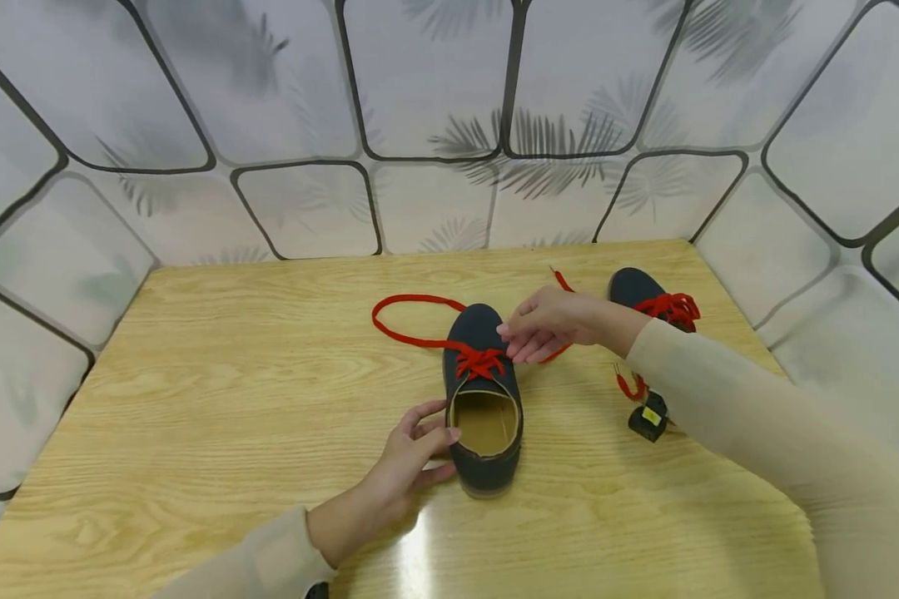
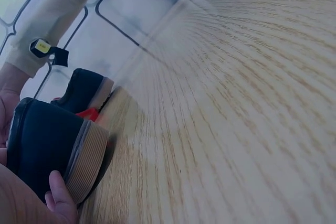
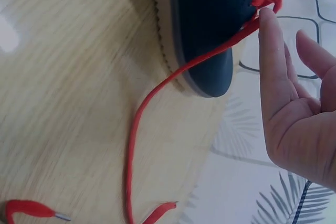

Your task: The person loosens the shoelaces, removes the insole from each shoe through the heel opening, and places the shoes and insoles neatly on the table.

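Observation:
A dark navy lace-up shoe [image 1: 481, 326] stands on the table, toe pointing away. Its red shoelace [image 1: 478, 361] crosses the eyelets; one long end loops out on the left, the other trails to the right. My left hand [image 1: 399, 467] grips the shoe's left side, thumb at the opening's rim and fingers along the outside. Beside the lacing on the right is my right hand [image 1: 548, 323]. In the right wrist view its index finger [image 3: 274, 61] is straight by the lace, thumb apart; whether it touches the lace I cannot tell.
A second navy shoe [image 1: 633, 286] with red laces [image 1: 674, 308] stands at the right, partly behind my right forearm. A black wrist camera [image 1: 648, 418] hangs under that sleeve. A patterned white curtain [image 1: 434, 200] borders the wooden table [image 1: 255, 374].

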The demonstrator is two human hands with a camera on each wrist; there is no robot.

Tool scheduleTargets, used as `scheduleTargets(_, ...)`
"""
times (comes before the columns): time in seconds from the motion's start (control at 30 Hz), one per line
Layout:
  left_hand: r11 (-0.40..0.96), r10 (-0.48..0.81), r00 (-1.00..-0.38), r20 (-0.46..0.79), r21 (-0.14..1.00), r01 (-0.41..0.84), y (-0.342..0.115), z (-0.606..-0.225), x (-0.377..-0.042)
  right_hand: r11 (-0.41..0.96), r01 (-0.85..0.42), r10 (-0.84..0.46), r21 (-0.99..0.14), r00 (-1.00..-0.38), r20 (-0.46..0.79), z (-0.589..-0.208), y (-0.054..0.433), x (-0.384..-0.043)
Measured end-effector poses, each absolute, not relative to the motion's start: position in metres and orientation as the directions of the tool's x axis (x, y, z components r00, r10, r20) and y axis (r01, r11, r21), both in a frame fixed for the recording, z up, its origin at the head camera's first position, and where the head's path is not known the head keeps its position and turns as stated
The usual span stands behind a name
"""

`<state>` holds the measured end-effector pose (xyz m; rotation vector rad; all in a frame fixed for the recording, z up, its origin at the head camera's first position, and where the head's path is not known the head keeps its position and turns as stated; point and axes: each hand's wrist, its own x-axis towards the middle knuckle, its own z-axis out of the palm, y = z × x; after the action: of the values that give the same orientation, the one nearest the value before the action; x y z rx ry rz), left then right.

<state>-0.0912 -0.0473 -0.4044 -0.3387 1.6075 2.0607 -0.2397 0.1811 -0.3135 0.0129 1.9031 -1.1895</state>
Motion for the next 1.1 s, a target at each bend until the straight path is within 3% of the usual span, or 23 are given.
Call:
scheduleTargets(0.4, -0.182, 0.227, -0.845, -0.484, 0.832, -0.525, -0.047, -0.404, -0.091, 0.654, 0.331, -0.450, -0.680, -0.552, -0.702, -0.319, 0.179, -0.231)
scheduleTargets(0.7, -0.183, 0.225, -0.847, -0.483, 0.832, -0.523, -0.046, -0.402, -0.090, 0.731, 0.301, -0.349, -0.612, -0.606, -0.715, -0.313, 0.158, -0.228)
scheduleTargets(0.9, -0.200, 0.217, -0.847, -0.485, 0.827, -0.525, -0.044, -0.403, -0.090, 0.744, 0.249, -0.364, -0.620, -0.627, -0.688, -0.317, 0.151, -0.227)
scheduleTargets(1.1, -0.211, 0.218, -0.849, -0.481, 0.826, -0.522, -0.044, -0.404, -0.091, 0.691, 0.276, -0.392, -0.668, -0.634, -0.667, -0.320, 0.159, -0.228)
